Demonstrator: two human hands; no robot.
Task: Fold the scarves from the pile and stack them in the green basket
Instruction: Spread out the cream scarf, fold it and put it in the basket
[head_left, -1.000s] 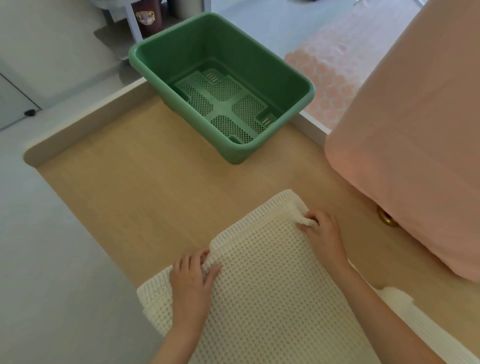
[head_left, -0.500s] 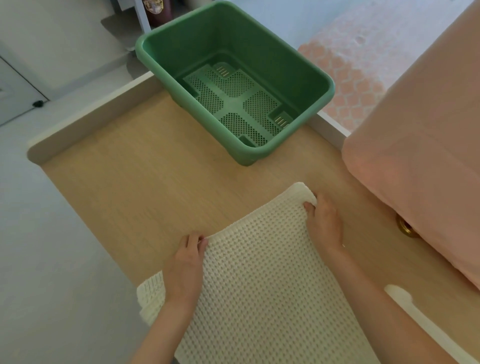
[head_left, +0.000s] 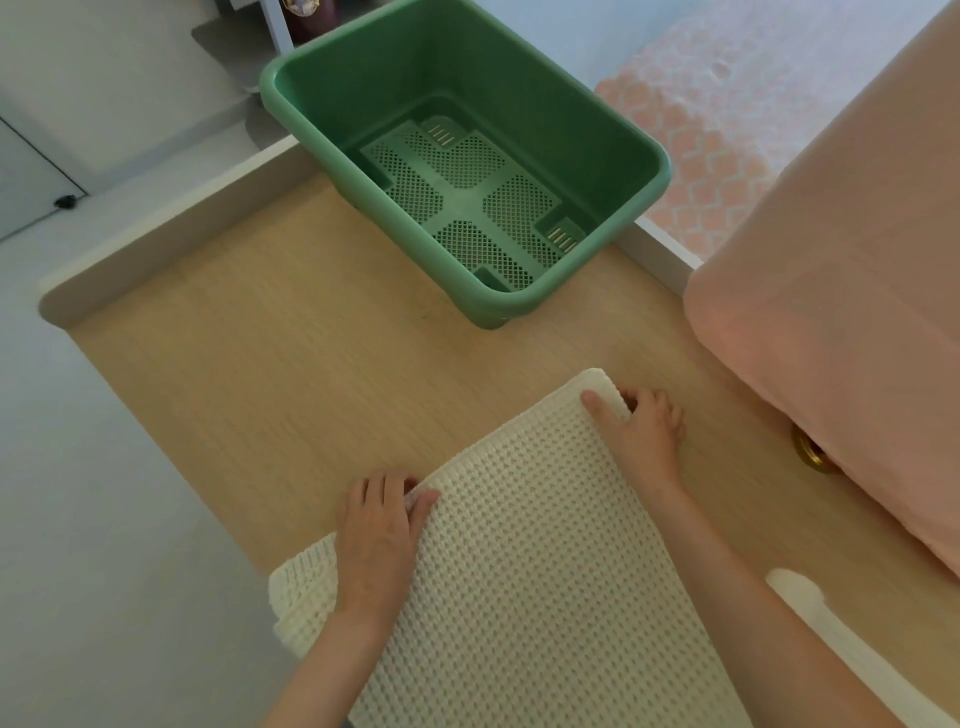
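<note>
Head view: one cream scarf (head_left: 519, 597), two corners in grip of left hand (head_left: 379, 535), right hand (head_left: 639, 436); one green basket (head_left: 522, 304).

Cream waffle scarf (head_left: 519, 597) flat, green basket (head_left: 519, 306) empty

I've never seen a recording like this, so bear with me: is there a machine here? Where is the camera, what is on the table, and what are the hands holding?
There is no machine here, only a person working bare-handed. The one camera sits on the person's head and looks forward and down, so both arms reach in from the bottom edge of the picture. On the wooden table lies a white knitted scarf. The left hand pinches its far edge. The right hand grips its far corner, thumb on top. Beyond the scarf stands a green basket, with no scarf in it yet. At the right is a big pink cloth, and a brass-coloured knob shows under its edge.
</note>
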